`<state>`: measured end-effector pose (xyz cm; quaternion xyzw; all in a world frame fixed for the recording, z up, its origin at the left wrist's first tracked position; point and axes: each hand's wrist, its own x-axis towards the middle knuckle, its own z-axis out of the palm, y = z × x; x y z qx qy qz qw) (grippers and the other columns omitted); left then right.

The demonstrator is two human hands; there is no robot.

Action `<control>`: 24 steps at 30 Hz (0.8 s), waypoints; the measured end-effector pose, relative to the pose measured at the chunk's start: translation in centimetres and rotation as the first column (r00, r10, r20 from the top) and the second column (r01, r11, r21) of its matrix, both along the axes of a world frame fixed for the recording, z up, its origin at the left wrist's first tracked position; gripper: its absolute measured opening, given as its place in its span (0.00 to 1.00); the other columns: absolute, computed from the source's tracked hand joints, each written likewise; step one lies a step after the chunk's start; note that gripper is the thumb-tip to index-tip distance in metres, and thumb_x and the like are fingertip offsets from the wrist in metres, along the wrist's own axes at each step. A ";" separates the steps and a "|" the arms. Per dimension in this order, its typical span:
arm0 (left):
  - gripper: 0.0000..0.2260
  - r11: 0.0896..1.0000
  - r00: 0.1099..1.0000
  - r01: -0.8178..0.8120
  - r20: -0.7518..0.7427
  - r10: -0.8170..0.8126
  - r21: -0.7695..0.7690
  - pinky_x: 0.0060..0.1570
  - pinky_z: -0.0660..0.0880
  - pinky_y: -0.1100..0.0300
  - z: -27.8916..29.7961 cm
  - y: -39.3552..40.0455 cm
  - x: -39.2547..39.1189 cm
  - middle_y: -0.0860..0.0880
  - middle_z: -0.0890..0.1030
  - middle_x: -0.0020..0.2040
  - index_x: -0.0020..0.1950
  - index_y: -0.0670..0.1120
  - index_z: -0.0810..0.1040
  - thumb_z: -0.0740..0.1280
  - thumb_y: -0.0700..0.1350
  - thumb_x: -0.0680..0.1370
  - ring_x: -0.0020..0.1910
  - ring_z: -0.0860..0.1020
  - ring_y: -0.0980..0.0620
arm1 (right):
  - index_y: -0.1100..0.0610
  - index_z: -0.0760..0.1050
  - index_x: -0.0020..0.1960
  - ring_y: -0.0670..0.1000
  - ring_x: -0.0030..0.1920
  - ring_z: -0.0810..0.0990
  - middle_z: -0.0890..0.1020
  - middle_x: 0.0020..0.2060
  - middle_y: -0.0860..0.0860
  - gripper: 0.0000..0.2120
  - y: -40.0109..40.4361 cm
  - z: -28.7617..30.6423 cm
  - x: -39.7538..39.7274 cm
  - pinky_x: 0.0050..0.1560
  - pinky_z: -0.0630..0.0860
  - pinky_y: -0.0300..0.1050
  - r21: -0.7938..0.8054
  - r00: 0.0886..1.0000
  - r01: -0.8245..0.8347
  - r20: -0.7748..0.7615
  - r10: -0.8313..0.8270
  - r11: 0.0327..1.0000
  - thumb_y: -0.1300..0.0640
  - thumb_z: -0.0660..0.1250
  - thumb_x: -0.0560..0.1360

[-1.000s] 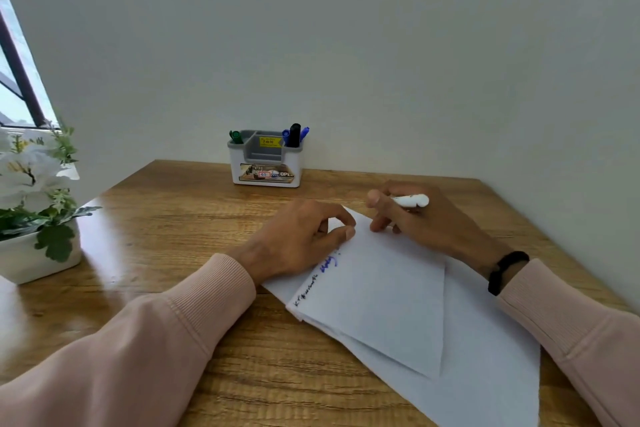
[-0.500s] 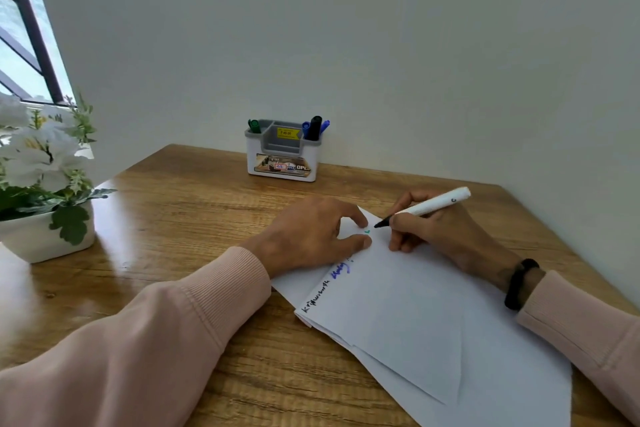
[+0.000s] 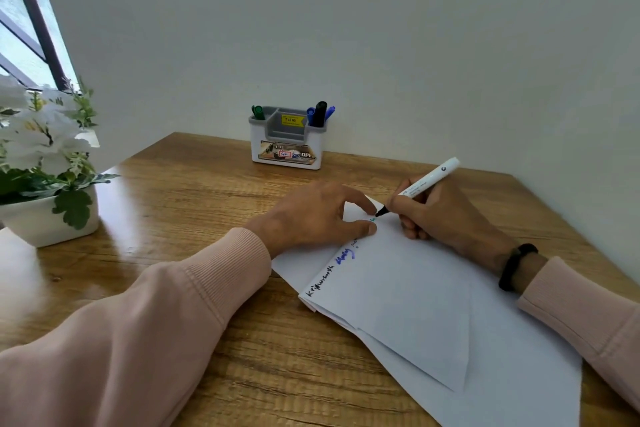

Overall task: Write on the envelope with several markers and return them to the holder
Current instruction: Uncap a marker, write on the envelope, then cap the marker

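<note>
A white envelope (image 3: 408, 295) lies on the wooden table (image 3: 166, 225) with its flap down, black and blue writing along its left edge. My right hand (image 3: 440, 215) grips a white marker (image 3: 424, 184), its dark tip touching the envelope's far corner beside a small green mark. My left hand (image 3: 318, 215) rests on that corner, thumb and fingertips pressing the paper down. At the back by the wall stands the white and grey holder (image 3: 287, 139), with a green marker (image 3: 258, 112) in its left slot and a black marker (image 3: 320, 113) between blue ones on the right.
A white pot of white flowers (image 3: 45, 163) stands at the table's left edge under the window. Walls close the table in behind and on the right. A larger white sheet (image 3: 519, 374) lies under the envelope.
My right hand has turned the marker from lying hidden in the fist to an upright writing grip, tip down on the envelope. A green mark has appeared at the tip. My view has shifted slightly.
</note>
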<state>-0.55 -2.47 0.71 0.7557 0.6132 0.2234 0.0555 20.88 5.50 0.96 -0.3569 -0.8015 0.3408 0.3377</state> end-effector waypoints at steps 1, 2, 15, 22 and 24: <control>0.18 1.000 1.000 -0.001 0.005 0.001 -0.004 0.32 0.63 0.62 0.0 0.0 0.0 0.61 0.72 0.36 0.64 0.66 0.80 0.67 0.67 0.76 0.35 0.72 0.61 | 0.51 0.78 0.35 0.50 0.23 0.76 0.81 0.24 0.53 0.08 0.0 0.0 0.0 0.24 0.73 0.41 -0.002 1.000 0.001 0.000 -0.001 1.000 0.48 0.72 0.68; 0.18 1.000 1.000 -0.004 0.008 0.004 -0.008 0.32 0.63 0.62 0.0 0.1 0.0 0.62 0.72 0.36 0.64 0.66 0.80 0.67 0.67 0.76 0.35 0.72 0.61 | 0.51 0.78 0.35 0.50 0.22 0.76 0.82 0.24 0.53 0.08 -0.1 0.1 0.0 0.24 0.73 0.41 -0.003 1.000 0.001 -0.001 -0.001 1.000 0.48 0.71 0.68; 0.13 1.000 1.000 -0.007 -0.017 0.007 -0.003 0.31 0.61 0.63 0.2 -0.1 0.1 0.62 0.71 0.36 0.66 0.66 0.80 0.64 0.58 0.83 0.33 0.70 0.60 | 0.49 0.78 0.34 0.51 0.24 0.79 0.82 0.25 0.53 0.08 0.2 -0.1 -0.1 0.25 0.74 0.41 -0.013 1.000 0.017 -0.016 -0.017 1.000 0.48 0.72 0.68; 0.13 1.000 1.000 -0.028 -0.007 0.028 -0.002 0.31 0.61 0.62 0.3 -0.2 0.2 0.61 0.72 0.36 0.65 0.66 0.80 0.64 0.60 0.82 0.34 0.70 0.60 | 0.51 0.78 0.35 0.50 0.22 0.77 0.82 0.25 0.53 0.09 0.3 -0.3 -0.1 0.25 0.73 0.41 0.001 0.999 0.027 -0.017 -0.027 1.000 0.47 0.72 0.69; 0.12 0.999 0.999 -0.032 -0.003 0.032 0.001 0.30 0.61 0.63 0.3 -0.3 0.2 0.61 0.71 0.35 0.65 0.66 0.80 0.64 0.60 0.82 0.33 0.70 0.60 | 0.52 0.78 0.36 0.50 0.23 0.76 0.81 0.24 0.53 0.09 0.4 -0.4 -0.1 0.27 0.74 0.43 0.028 0.999 0.035 0.009 -0.035 0.999 0.47 0.71 0.69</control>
